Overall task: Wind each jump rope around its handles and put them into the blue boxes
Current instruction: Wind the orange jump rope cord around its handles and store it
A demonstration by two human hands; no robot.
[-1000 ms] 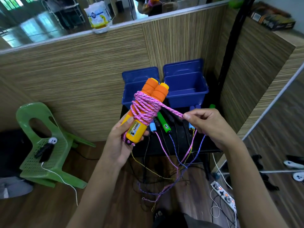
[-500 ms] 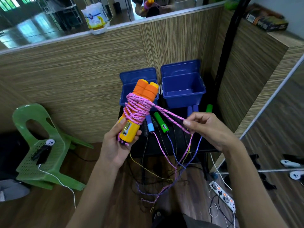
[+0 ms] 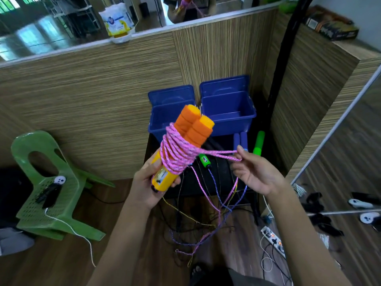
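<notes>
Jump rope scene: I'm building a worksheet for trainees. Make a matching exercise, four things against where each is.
Things:
1. orange handles
2. pink rope end
3. green handle
4. right blue box

Places:
A. lying on the black table
B. against the wall, open
C. gripped in the left hand
D. pinched by the right hand

Pairs: 1-C, 2-D, 3-A, 4-B

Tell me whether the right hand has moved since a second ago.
Yes. The right hand, pinching the pink rope, has drawn rightward and slightly up, judged against the purple handles on the table.
</notes>
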